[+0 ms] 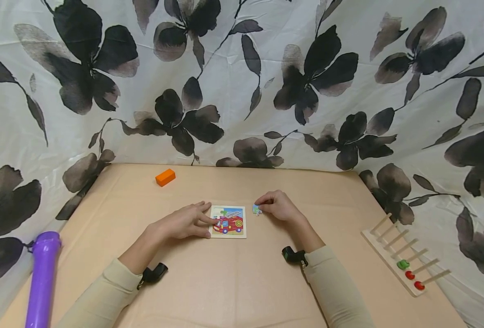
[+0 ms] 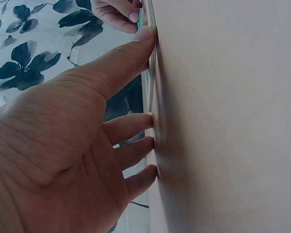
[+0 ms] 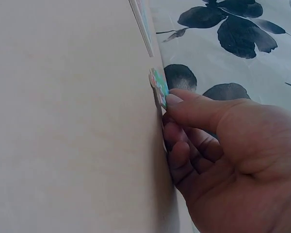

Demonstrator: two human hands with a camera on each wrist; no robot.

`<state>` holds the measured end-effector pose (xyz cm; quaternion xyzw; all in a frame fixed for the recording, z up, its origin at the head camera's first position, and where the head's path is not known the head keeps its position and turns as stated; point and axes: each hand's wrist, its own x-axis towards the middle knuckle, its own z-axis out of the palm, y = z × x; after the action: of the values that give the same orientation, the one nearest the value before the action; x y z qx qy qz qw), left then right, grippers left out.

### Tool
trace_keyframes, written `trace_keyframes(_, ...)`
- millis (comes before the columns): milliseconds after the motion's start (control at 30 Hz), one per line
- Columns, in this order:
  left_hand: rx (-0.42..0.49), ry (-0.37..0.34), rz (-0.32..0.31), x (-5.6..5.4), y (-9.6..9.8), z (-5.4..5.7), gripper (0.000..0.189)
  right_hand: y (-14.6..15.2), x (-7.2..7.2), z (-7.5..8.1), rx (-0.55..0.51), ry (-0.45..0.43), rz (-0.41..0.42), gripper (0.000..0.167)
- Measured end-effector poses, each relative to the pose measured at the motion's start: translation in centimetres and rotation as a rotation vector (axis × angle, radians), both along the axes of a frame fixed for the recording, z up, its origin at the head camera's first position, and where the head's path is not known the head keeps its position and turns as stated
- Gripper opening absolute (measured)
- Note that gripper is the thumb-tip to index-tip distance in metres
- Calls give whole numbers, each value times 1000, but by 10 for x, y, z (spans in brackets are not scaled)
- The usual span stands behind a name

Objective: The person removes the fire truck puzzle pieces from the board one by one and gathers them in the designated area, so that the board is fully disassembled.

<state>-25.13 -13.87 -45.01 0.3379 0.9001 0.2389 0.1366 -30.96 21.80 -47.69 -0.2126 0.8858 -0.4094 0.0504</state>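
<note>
L hand (image 1: 187,222), fingers extended, touches puzzle board (image 1: 235,236) at L side; R hand (image 1: 282,207), apart, pinches puzzle pc. (image 1: 255,209) beside board.

Beige sleeves (image 1: 104,291), black camera (image 1: 155,273) on each wrist

From head height, one camera looks forward and down across the peach-coloured tabletop (image 1: 234,282) toward the white, black-flowered cloth (image 1: 246,91). The small black left-wrist camera (image 1: 156,273) and its right-wrist twin (image 1: 292,255) face along the tabletop, low, close and turned sideways; both catch the flat, pale-framed picture puzzle (image 1: 229,222).
</note>
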Motion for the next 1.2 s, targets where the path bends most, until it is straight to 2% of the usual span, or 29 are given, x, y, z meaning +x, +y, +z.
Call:
trace_keyframes(200,0,6,-4,1,0,0,52,1,-1,-1,-12,-4,-44,16)
trace_keyframes(567,10,4,-5,1,-1,-1,52,-2,0,0,4,-6,-71,15)
trace_keyframes(1200,14,-21,2,0,-1,0,50,-4,0,1,52,24,-74,14)
